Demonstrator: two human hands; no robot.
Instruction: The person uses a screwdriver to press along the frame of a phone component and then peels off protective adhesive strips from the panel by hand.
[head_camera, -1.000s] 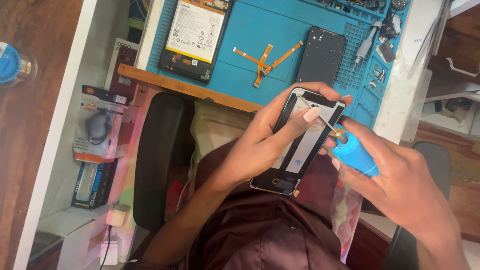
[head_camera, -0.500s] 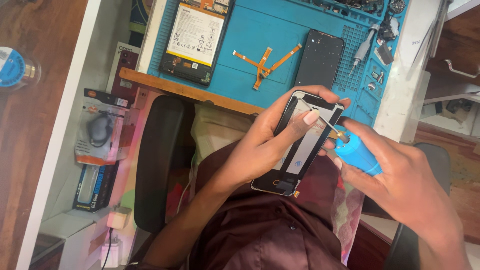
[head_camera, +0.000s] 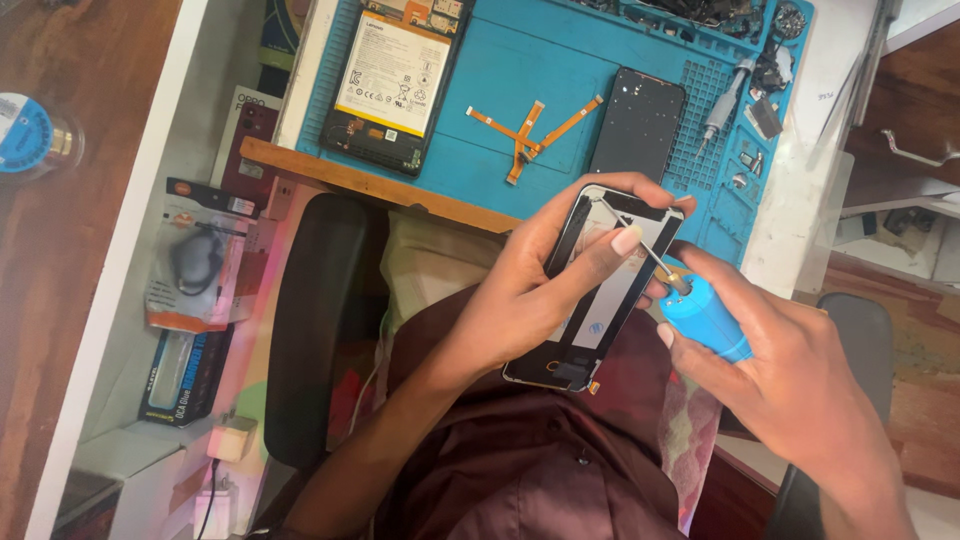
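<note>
Left hand: the left hand is wrapped around an opened phone, thumb laid across its bare inner face and fingers curled over the top edge, holding it tilted above the lap.
Right hand: the right hand is closed around the blue handle of a screwdriver; its thin metal shaft slants up and left to the phone's upper part, just beside the left thumbnail.
Phone: held in the air in front of the bench edge, near the blue mat's right corner, back cover off, dark frame around a pale inner plate.
Mat: a blue work mat covers the bench, with a grid of small compartments along its top and right edges.
Mat compartments: the top row holds a jumble of small dark metal parts; the right-hand grid holds a grey tool and a few small metal bits, too small to tell apart.
On the mat: an opened tablet with a pale battery at the left, orange flex cables crossed in the middle, a black phone panel at the right.
Bench: a wooden front edge runs below the mat.
Shelf at left: packaged goods and a white charger plug lie on a white shelf.
Room: a black chair back sits below the bench; a brown wooden surface at far left bears a blue-topped spool.
</note>
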